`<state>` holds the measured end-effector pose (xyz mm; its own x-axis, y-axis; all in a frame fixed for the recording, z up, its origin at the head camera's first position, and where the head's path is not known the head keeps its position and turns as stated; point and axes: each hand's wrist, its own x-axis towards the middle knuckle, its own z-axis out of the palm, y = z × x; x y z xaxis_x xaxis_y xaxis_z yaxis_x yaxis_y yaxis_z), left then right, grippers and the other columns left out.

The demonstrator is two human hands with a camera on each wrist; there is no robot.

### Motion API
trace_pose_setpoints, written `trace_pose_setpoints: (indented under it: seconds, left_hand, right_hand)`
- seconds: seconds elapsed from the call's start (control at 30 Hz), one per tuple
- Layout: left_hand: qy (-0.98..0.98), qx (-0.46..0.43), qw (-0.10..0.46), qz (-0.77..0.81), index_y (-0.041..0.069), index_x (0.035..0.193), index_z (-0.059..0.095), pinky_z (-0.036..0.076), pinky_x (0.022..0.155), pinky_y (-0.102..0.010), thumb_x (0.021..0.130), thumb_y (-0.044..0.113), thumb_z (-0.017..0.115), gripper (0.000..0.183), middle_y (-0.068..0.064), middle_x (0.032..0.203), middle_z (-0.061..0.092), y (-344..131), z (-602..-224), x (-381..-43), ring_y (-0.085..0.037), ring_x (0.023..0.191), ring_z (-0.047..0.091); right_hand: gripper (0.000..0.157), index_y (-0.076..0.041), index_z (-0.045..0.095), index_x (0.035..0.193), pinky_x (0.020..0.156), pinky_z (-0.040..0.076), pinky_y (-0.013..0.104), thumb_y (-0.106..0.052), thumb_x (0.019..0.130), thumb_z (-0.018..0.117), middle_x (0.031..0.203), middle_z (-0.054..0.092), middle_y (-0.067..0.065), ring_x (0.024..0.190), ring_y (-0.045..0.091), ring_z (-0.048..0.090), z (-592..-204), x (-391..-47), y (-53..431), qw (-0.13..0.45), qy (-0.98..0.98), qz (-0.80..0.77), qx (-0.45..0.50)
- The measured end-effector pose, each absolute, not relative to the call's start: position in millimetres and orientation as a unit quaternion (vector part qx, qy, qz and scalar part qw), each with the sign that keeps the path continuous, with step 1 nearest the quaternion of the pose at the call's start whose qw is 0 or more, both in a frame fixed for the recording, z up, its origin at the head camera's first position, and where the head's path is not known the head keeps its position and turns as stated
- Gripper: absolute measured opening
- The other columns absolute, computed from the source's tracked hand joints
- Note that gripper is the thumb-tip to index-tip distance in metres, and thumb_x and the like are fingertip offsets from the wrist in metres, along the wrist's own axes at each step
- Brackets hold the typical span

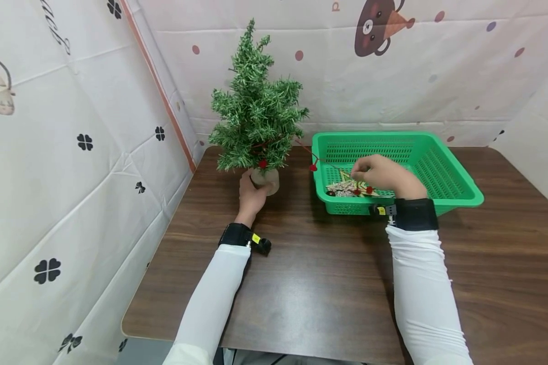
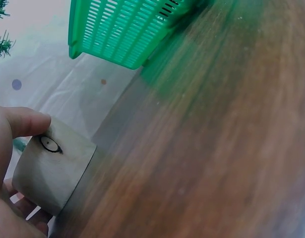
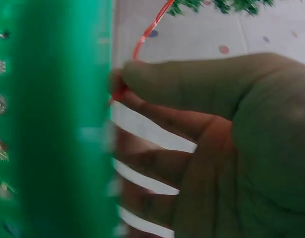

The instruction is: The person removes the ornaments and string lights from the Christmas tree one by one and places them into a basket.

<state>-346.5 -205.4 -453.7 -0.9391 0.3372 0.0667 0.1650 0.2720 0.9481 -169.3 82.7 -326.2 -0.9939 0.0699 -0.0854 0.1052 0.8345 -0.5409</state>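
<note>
A small artificial Christmas tree (image 1: 258, 106) stands upright at the back left of the table. My left hand (image 1: 252, 195) grips its pale round base (image 2: 55, 168), thumb on one side and fingers curled round the other. Over the green basket (image 1: 447, 175), my right hand (image 1: 383, 173) pinches a thin red string (image 3: 148, 35) between thumb and forefinger. From there the string, which carries a red pompom (image 1: 313, 167), runs left to the tree's lower branches. Another red pompom (image 1: 263, 163) hangs at the front of the tree, just above the base.
Inside the basket lie several ornaments (image 1: 344, 188), some glittery, with small red balls among them. A brown wooden table (image 1: 319, 284) carries everything. Printed white sheets (image 1: 420, 76) hang close behind and to the left. Each wrist wears a black band with a camera.
</note>
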Motion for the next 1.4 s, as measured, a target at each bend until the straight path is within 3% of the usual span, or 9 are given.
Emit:
trace_pose_setpoints:
  seconds: [0.43,0.57,0.63,0.73,0.93,1.1,1.2,1.3,1.4]
  left_hand:
    - [0.801,0.157,0.064,0.575,0.014,0.160,0.025,0.024,0.123,-0.056,0.096,0.033,0.071,0.081,-0.013,0.167,0.022,-202.9,-453.5,-347.8,-0.036,0.155,0.020]
    - [0.802,0.156,0.063,0.574,0.014,0.160,0.025,0.023,0.123,-0.057,0.096,0.033,0.070,0.081,-0.014,0.167,0.021,-203.4,-453.0,-347.4,-0.036,0.155,0.020]
    - [0.801,0.156,0.061,0.574,0.014,0.161,0.025,0.023,0.123,-0.058,0.096,0.033,0.070,0.080,-0.014,0.167,0.022,-203.7,-453.0,-347.0,-0.037,0.155,0.020]
    - [0.801,0.158,0.059,0.575,0.013,0.160,0.025,0.025,0.122,-0.058,0.096,0.032,0.070,0.080,-0.014,0.166,0.023,-204.0,-453.1,-346.7,-0.038,0.154,0.022]
    - [0.803,0.159,0.061,0.571,0.014,0.160,0.025,0.026,0.122,-0.057,0.096,0.033,0.070,0.080,-0.014,0.166,0.023,-204.1,-455.0,-348.5,-0.037,0.153,0.023]
    - [0.805,0.157,0.061,0.569,0.015,0.160,0.026,0.026,0.122,-0.057,0.096,0.032,0.070,0.079,-0.013,0.165,0.025,-203.9,-456.2,-349.3,-0.036,0.153,0.024]
    - [0.804,0.157,0.063,0.570,0.016,0.161,0.025,0.026,0.122,-0.056,0.096,0.032,0.070,0.080,-0.012,0.166,0.024,-204.5,-457.0,-349.2,-0.035,0.153,0.024]
    - [0.803,0.153,0.071,0.571,0.019,0.163,0.023,0.023,0.123,-0.057,0.096,0.033,0.068,0.082,-0.009,0.168,0.022,-204.9,-456.7,-348.3,-0.034,0.155,0.020]
    - [0.800,0.150,0.080,0.575,0.021,0.164,0.020,0.018,0.125,-0.058,0.098,0.034,0.065,0.081,-0.006,0.170,0.019,-205.2,-454.8,-347.1,-0.032,0.157,0.016]
  right_hand:
    - [0.026,-0.003,0.070,0.114,0.068,0.044,0.034,-0.019,0.106,0.051,0.098,0.062,0.013,0.081,0.023,0.053,-337.6,-186.0,61.9,0.116,0.946,-0.302,-0.013]
    - [0.032,-0.004,0.066,0.123,0.076,0.048,0.039,-0.028,0.106,0.053,0.114,0.065,0.014,0.096,0.027,0.058,-334.3,-187.1,53.1,0.117,0.947,-0.298,-0.008]
    - [0.037,-0.003,0.060,0.131,0.086,0.051,0.047,-0.030,0.106,0.053,0.126,0.062,0.018,0.110,0.033,0.058,-332.7,-188.9,48.1,0.105,0.945,-0.308,-0.008]
    - [0.045,-0.002,0.050,0.142,0.103,0.046,0.057,-0.029,0.106,0.055,0.144,0.053,0.021,0.130,0.039,0.051,-330.9,-193.5,40.2,0.053,0.942,-0.330,-0.016]
    - [0.045,-0.012,0.048,0.145,0.108,0.042,0.057,-0.014,0.101,0.057,0.146,0.052,0.012,0.134,0.036,0.049,-328.1,-200.8,21.1,-0.048,0.922,-0.382,-0.035]
    - [0.048,-0.015,0.047,0.147,0.104,0.045,0.054,-0.019,0.102,0.062,0.135,0.059,0.011,0.126,0.028,0.055,-327.9,-204.4,1.3,-0.100,0.883,-0.455,-0.053]
    - [0.044,-0.014,0.050,0.145,0.099,0.049,0.045,-0.025,0.104,0.061,0.122,0.065,0.011,0.114,0.025,0.061,-328.8,-206.9,-10.1,-0.131,0.866,-0.479,-0.063]
    - [0.033,-0.012,0.059,0.136,0.080,0.051,0.036,-0.025,0.106,0.057,0.100,0.068,0.011,0.090,0.024,0.065,-326.6,-205.7,-17.5,-0.163,0.861,-0.477,-0.068]
    - [0.025,-0.010,0.066,0.124,0.061,0.043,0.032,-0.024,0.107,0.055,0.080,0.063,0.012,0.068,0.024,0.058,-322.4,-202.4,-20.8,-0.204,0.853,-0.476,-0.068]
